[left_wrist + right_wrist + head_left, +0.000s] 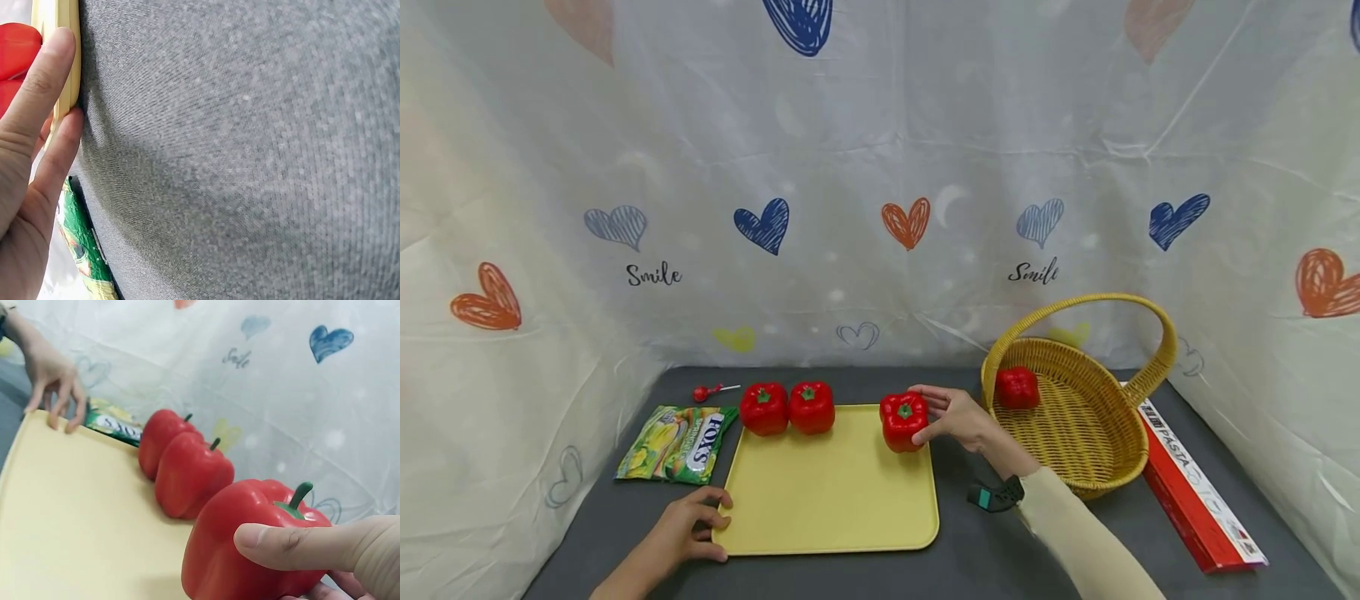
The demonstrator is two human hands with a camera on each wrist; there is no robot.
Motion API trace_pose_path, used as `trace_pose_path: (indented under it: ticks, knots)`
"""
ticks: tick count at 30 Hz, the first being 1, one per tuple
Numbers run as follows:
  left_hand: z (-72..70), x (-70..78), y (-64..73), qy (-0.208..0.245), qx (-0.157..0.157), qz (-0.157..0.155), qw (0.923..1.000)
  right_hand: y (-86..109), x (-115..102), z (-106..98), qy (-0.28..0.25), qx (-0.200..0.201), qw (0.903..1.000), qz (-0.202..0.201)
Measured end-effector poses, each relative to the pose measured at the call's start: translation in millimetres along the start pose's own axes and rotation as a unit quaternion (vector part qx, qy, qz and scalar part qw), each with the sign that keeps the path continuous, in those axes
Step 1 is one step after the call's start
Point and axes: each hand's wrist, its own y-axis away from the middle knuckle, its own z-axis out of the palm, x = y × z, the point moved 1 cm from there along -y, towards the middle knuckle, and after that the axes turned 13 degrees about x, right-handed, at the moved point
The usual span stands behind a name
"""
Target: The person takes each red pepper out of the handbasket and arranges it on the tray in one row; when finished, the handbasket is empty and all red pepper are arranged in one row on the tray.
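Note:
My right hand (961, 418) holds a red bell pepper (901, 427) with a green stem over the right back corner of a yellow tray (827, 508). In the right wrist view the thumb (269, 544) lies across the pepper's side. At the tray's left edge, my left hand (688, 529) touches the rim with spread, fairly straight fingers, as the left wrist view shows along the tray's side (70, 81). Two more red bell peppers (764, 408) (812, 407) stand side by side at the tray's back left corner.
Right of the tray, a yellow wicker basket (1090, 417) with a tall handle contains another red pepper (1017, 388). Beside it lies a long red and white pasta box (1202, 492). A green Fox's candy bag (677, 443) and a red lollipop (702, 393) lie at left.

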Motion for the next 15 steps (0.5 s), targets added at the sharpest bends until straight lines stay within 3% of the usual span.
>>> trace_pose_path:
  ticks: [9, 15]
  knots:
    - [1.1, 0.1, -4.6, -0.004, 0.000, -0.004, 1.0000, -32.2, 12, 20, -0.015, 0.015, 0.9998, -0.002]
    - [-0.3, -0.1, -2.6, -0.015, -0.003, -0.011, 0.9998, -49.1, 15, 41, 0.016, 0.006, 0.9995, -0.027]
